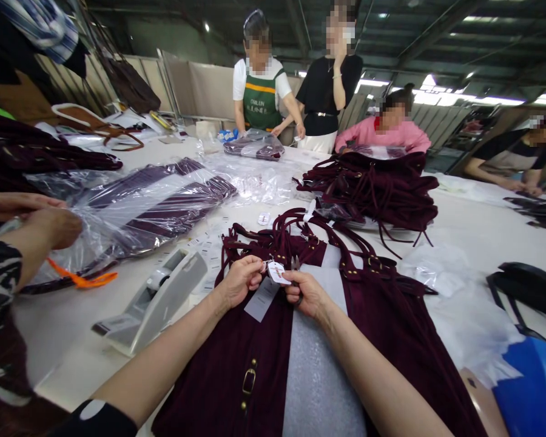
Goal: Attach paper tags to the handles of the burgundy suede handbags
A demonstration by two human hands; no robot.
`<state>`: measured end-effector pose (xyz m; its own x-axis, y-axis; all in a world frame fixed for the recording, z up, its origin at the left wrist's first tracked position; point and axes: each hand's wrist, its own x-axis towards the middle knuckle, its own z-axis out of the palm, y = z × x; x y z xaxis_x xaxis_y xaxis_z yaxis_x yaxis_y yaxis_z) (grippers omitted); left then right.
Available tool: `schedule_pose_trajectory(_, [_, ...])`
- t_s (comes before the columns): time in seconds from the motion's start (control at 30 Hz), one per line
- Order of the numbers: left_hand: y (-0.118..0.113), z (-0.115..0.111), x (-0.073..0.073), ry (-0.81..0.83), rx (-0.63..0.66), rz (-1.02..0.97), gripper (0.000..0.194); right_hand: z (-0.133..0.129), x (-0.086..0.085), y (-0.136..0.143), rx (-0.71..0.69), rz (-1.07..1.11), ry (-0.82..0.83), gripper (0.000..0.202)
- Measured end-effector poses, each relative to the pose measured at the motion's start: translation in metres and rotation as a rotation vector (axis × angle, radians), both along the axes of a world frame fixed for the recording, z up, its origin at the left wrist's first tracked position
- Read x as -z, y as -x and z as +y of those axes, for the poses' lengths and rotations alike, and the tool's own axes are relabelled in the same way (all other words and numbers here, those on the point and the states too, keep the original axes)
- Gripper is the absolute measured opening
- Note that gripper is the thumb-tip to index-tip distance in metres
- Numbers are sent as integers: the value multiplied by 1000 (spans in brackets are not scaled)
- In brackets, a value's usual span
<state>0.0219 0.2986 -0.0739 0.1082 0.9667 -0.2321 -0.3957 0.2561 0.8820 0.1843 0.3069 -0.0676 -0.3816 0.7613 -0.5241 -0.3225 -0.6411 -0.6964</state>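
Note:
A dark burgundy handbag (264,370) lies flat in front of me, its handles towards the far side and a strip of pale foam sheet (321,364) down its middle. Over its top edge, my right hand (306,294) pinches a small white hang tag (278,273) between thumb and fingers. A dark pointed tip and a dark ring show at this hand; the tool they may belong to is mostly hidden. My left hand (243,280) is closed at the tag's left side, fingertips pinching its thin string. A grey card tag (261,298) hangs just below.
A tape dispenser (164,297) stands left of the bag. Bagged burgundy goods (159,194) lie beyond it, with a co-worker's hands (50,227) on the plastic. More burgundy bags (368,188) are piled ahead. Clear plastic (455,303) and a blue container (532,382) are at right. Several people work across the table.

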Motion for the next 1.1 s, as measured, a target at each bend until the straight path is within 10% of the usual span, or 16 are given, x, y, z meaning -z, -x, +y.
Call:
schedule_pose_trajectory(0.67, [12, -37, -9, -4, 351, 20, 38, -1, -2, 21, 219, -204, -173, 19])
schedule_pose_trajectory(1.1, [-4, -31, 9, -65, -20, 206, 30, -24, -9, 19, 36, -130, -80, 14])
